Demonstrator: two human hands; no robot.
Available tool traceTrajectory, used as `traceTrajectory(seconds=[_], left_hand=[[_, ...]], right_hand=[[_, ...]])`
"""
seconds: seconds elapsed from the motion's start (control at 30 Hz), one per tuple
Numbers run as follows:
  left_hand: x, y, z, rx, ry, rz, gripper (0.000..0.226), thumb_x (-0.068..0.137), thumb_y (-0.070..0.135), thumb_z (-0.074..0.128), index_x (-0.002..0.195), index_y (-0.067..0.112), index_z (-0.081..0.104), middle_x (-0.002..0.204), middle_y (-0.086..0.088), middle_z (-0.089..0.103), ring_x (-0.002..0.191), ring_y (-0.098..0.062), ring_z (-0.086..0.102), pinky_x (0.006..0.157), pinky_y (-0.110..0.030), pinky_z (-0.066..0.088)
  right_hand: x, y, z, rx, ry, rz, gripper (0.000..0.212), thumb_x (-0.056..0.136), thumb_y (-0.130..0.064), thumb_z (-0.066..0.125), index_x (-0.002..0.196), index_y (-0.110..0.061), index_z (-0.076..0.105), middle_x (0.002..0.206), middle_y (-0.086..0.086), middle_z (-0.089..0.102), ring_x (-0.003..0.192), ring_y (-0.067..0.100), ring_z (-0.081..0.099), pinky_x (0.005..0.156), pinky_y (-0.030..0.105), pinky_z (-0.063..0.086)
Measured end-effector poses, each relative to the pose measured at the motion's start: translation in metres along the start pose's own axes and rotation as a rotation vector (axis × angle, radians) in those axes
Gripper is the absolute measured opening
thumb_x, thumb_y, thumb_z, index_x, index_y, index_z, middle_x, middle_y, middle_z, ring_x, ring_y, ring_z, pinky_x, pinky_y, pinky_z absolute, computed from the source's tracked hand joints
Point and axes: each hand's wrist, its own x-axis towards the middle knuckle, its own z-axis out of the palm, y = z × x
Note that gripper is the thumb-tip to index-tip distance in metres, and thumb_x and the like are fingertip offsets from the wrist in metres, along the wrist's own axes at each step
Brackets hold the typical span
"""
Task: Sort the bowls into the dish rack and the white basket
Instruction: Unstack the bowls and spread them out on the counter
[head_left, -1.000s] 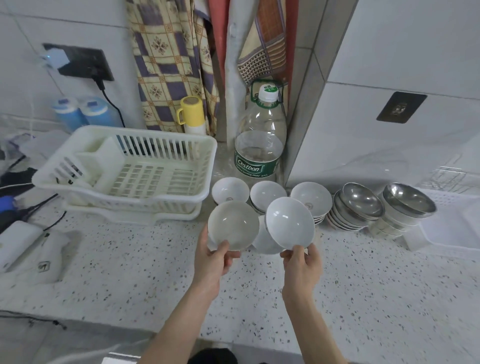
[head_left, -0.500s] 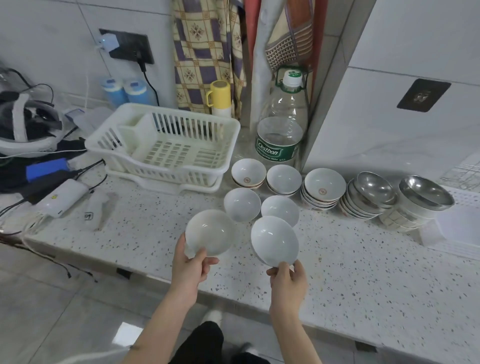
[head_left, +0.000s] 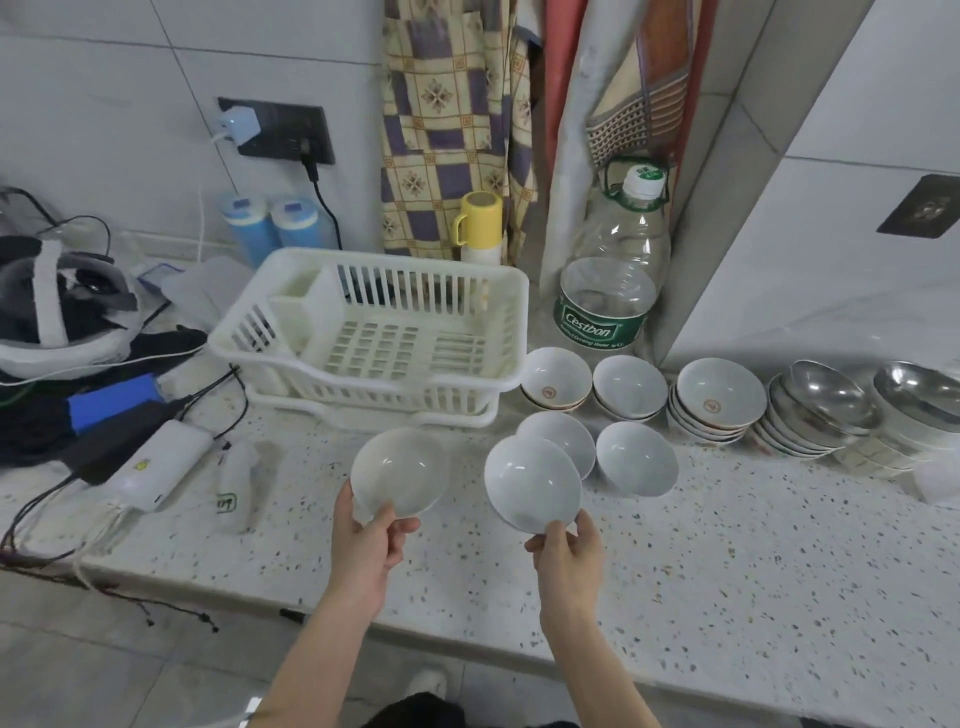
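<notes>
My left hand (head_left: 368, 540) grips a white bowl (head_left: 399, 470) by its near rim, tilted toward me, just in front of the white basket (head_left: 291, 317). My right hand (head_left: 567, 551) holds a second white bowl (head_left: 532, 483) the same way, a little to the right. Behind it two more white bowls (head_left: 563, 441) (head_left: 636, 457) sit on the counter. Further back stand low stacks of patterned bowls (head_left: 556, 376) (head_left: 629, 384) (head_left: 719, 397), then stacks of steel bowls (head_left: 823, 397) (head_left: 917, 397) at the right edge.
A large water bottle (head_left: 613, 270) and a yellow mug (head_left: 480, 221) stand behind the basket. Chargers, cables and a white power bank (head_left: 158, 462) clutter the counter's left side. The speckled counter's front edge (head_left: 467, 636) runs under my forearms.
Both hands have carried their bowls toward me and leftward, away from the cluster; the view has pulled back and swung left, showing the counter's left end and the floor.
</notes>
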Motion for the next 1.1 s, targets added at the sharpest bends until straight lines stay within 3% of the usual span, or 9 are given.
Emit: traceTrajectory(seconds=[0.13,0.3,0.53,0.7,0.83,1.1], left_hand=[[0.026,0.009,-0.022,0.002,-0.035,-0.017,0.063,0.098,-0.002,0.050,0.148,0.034,0.035,0.101,-0.026,0.065,0.052,-0.007,0.064,0.034,-0.016,0.032],[0.051,0.017,-0.043,0.044,-0.126,-0.021,0.062,0.099,-0.002,0.048,0.147,0.036,0.037,0.103,-0.034,0.064,0.046,-0.007,0.060,0.035,-0.017,0.033],[0.078,0.015,-0.058,0.074,-0.199,-0.057,0.061,0.100,0.003,0.050,0.142,0.044,0.037,0.077,-0.022,0.071,0.055,-0.015,0.056,0.039,-0.020,0.033],[0.089,0.014,-0.059,0.056,-0.223,-0.084,0.060,0.100,0.005,0.051,0.144,0.043,0.036,0.079,-0.022,0.071,0.056,-0.015,0.059,0.038,-0.020,0.034],[0.096,0.014,-0.059,0.056,-0.232,-0.093,0.058,0.101,0.006,0.051,0.144,0.041,0.036,0.077,-0.021,0.071,0.063,-0.021,0.058,0.038,-0.021,0.033],[0.101,0.015,-0.061,0.040,-0.272,-0.084,0.052,0.102,0.005,0.049,0.131,0.048,0.041,0.080,-0.022,0.070,0.047,-0.009,0.058,0.037,-0.020,0.033]], right_hand=[[0.002,0.003,0.047,-0.026,-0.007,0.028,0.040,0.091,-0.006,0.042,0.123,-0.025,0.056,0.069,0.002,0.066,0.061,0.008,0.060,0.053,0.024,0.049],[0.006,0.004,0.081,-0.109,0.050,0.020,0.042,0.094,-0.008,0.041,0.128,-0.030,0.050,0.080,0.008,0.068,0.062,0.008,0.061,0.050,0.019,0.044],[0.009,0.014,0.099,-0.221,0.102,0.059,0.049,0.096,-0.010,0.040,0.141,-0.028,0.045,0.072,0.007,0.068,0.068,0.015,0.064,0.055,0.030,0.048],[0.012,0.014,0.105,-0.233,0.111,0.078,0.050,0.096,-0.012,0.041,0.139,-0.036,0.046,0.076,0.002,0.070,0.075,0.016,0.069,0.063,0.037,0.054],[0.020,0.011,0.110,-0.223,0.119,0.092,0.048,0.096,-0.011,0.042,0.138,-0.034,0.048,0.075,0.005,0.068,0.072,0.016,0.066,0.059,0.034,0.049],[0.024,0.013,0.110,-0.202,0.108,0.109,0.051,0.095,-0.005,0.041,0.140,-0.028,0.047,0.074,0.011,0.063,0.068,0.017,0.059,0.056,0.029,0.045]])
